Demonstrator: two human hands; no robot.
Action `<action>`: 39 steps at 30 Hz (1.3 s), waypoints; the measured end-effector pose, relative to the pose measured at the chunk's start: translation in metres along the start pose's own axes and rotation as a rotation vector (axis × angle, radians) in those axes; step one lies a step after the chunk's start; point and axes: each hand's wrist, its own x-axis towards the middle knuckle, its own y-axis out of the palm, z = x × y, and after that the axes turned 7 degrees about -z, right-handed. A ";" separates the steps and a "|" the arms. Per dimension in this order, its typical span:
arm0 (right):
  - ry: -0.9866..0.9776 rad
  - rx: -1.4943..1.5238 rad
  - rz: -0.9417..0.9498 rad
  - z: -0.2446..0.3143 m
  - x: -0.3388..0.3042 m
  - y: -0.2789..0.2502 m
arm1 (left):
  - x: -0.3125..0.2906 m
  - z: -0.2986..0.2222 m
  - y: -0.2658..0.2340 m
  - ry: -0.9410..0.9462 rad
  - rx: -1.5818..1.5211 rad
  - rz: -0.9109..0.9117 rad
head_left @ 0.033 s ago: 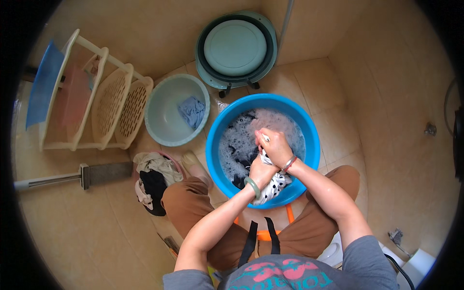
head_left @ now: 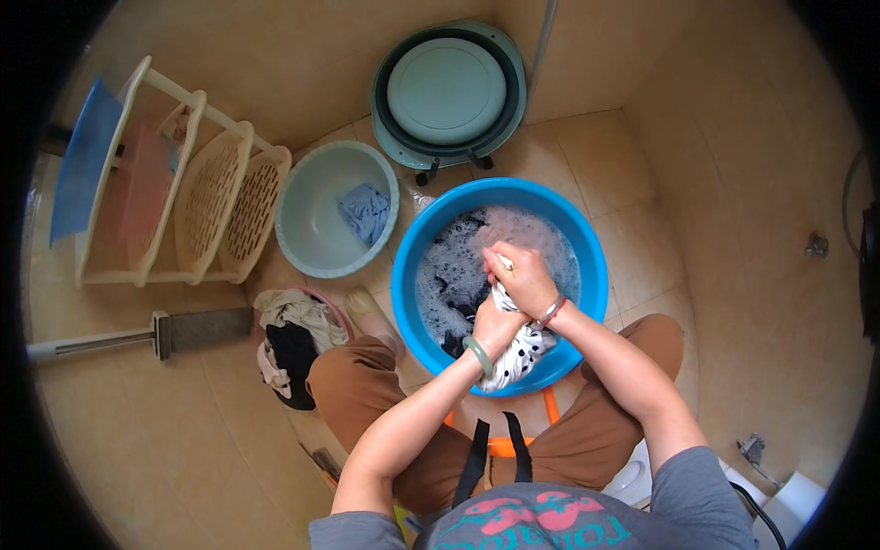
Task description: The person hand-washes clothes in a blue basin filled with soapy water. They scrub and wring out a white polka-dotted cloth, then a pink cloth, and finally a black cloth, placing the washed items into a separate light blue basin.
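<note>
Hardly anything has moved since the earlier frame: your hands and the basins hold their places, and at most the loose lower end of the cloth has shifted a touch. The fingers of your left hand and right hand are clenched around one white cloth with black dots. The right fist is farther from you, a white tip poking out of it; the left fist is nearer, and the rest of the cloth bulges out below and beside your left wrist. All of this is above the near half of a blue basin; whether the cloth touches its rim, you cannot tell from here.

The step in hand looks like rubbing or wringing this cloth. The next move probably calls for a firm hold with both fists, keeping the loose end inside the rim so that drips fall back in.

Under your hands, the blue basin holds foamy water with dark fabric partly sunk in it. Beyond it to the left, a pale green basin holds a crumpled blue cloth. Nearer your left knee, a pink-rimmed container is heaped with cream fabric and black fabric, some spilling over its side.
</note>
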 end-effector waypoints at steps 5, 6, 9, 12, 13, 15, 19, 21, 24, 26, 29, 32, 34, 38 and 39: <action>-0.908 -0.466 0.110 0.049 -0.018 -0.045 | -0.019 -0.049 -0.019 -0.361 -0.983 0.450; -0.957 -0.430 0.175 0.056 -0.027 -0.047 | -0.022 -0.061 -0.016 -0.292 -0.902 0.326; -1.060 -0.401 0.327 0.054 -0.051 -0.047 | -0.007 -0.067 -0.029 -0.472 -1.021 0.446; -1.087 -0.477 0.295 0.048 -0.056 -0.042 | -0.012 -0.076 -0.030 -0.500 -1.081 0.291; -1.110 -0.490 0.255 0.045 -0.054 -0.043 | -0.015 -0.078 -0.032 -0.525 -1.122 0.319; -1.098 -0.449 0.142 0.045 -0.049 -0.050 | -0.024 -0.083 -0.026 -0.298 -1.147 0.329; -0.943 -0.127 -0.020 0.040 -0.041 -0.046 | -0.024 -0.088 -0.014 -0.241 -1.244 0.446; -0.833 0.071 -0.140 0.038 -0.034 -0.048 | -0.022 -0.084 -0.005 -0.144 -1.274 0.327; -0.263 0.559 -0.252 0.040 -0.032 -0.044 | -0.020 -0.084 0.002 -0.119 -1.339 0.231; -0.026 0.841 -0.252 0.043 -0.028 -0.039 | -0.022 -0.088 0.000 -0.045 -1.185 0.128; 0.155 0.983 -0.252 0.036 -0.030 -0.032 | -0.022 -0.083 -0.001 0.124 -0.945 -0.034; 0.287 1.069 -0.312 0.022 -0.030 -0.023 | -0.020 -0.083 0.002 0.345 -0.649 -0.211; 0.363 1.122 -0.343 0.003 -0.030 -0.020 | -0.018 -0.081 0.005 0.421 -0.552 -0.208; 0.441 1.228 -0.329 0.001 -0.033 -0.009 | -0.013 -0.076 0.001 0.595 -0.323 -0.267; 0.458 1.231 -0.239 -0.002 -0.037 -0.007 | -0.014 -0.077 -0.001 0.615 -0.271 -0.202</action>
